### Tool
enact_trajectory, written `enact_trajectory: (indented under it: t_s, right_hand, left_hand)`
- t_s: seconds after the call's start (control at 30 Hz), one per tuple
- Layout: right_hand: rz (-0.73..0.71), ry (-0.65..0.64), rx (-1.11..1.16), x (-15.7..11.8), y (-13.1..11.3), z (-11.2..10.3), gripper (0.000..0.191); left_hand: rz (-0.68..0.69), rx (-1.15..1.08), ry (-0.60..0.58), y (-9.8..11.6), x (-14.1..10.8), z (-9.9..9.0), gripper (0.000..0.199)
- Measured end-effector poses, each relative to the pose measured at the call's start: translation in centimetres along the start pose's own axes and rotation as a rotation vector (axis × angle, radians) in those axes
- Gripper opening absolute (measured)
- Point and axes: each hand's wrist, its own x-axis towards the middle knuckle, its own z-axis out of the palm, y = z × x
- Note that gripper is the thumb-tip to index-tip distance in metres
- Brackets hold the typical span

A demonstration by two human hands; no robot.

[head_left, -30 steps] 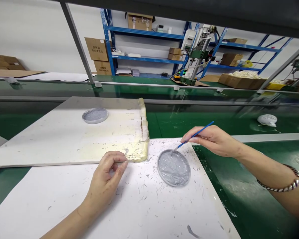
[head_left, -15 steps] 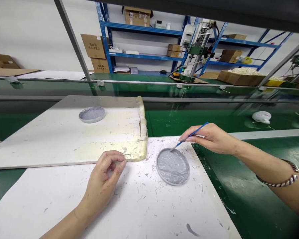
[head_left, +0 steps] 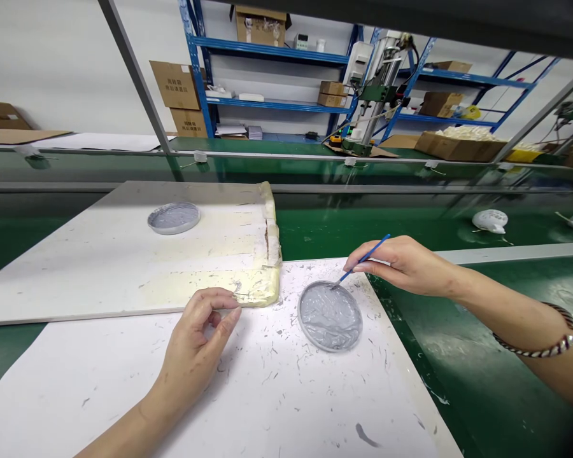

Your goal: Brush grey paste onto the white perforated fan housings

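Blue paintbrush (head_left: pixel 363 259) touches grey paste (head_left: pixel 330 316) in a round dish (head_left: pixel 315 340)

The right hand (head_left: pixel 403 267) is right of the middle of the frame. Its grip is closed on the thin paintbrush, held between thumb and fingers like a pencil. The tip of the brush sits in the paste, near the top edge of the dish. The dish lies at the bottom middle of the frame on a white board (head_left: pixel 100 394) with many grey specks. A twisted metal bracelet (head_left: pixel 537 343) circles the right wrist.

The left hand (head_left: pixel 193 346) rests on the same board at the lower left. Its grip is partly open, with the fingers loosely curled, and it holds nothing that can be seen. Its fingertips are just beside a second white board (head_left: pixel 124 267) with a yellow, crusty edge (head_left: pixel 262 286). That board lies to the upper left and carries a smaller dish (head_left: pixel 174 230) of grey paste.

A green bench (head_left: pixel 458 362) runs under the boards. Two white round things (head_left: pixel 489 221) lie on green at the right. Far back, blue shelves (head_left: pixel 267 56) hold cardboard boxes (head_left: pixel 260 28), and a metal machine (head_left: pixel 382 83) stands nearby.
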Motion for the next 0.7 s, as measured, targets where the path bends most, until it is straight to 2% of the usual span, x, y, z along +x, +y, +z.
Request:
enact_trajectory:
  t_s: [0.5, 0.7]
  right_hand:
    - [0.033, -0.081, -0.024, 0.51, -0.70, -0.27, 0.021]
    - [0.096, -0.143, -0.004, 0.83, -1.02, -0.41, 0.023]
  left_hand:
    - [0.041, 0.033, -0.005, -0.43, -0.19, -0.07, 0.010]
    - [0.038, 0.027, -0.008, -0.60, -0.21, 0.00, 0.011]
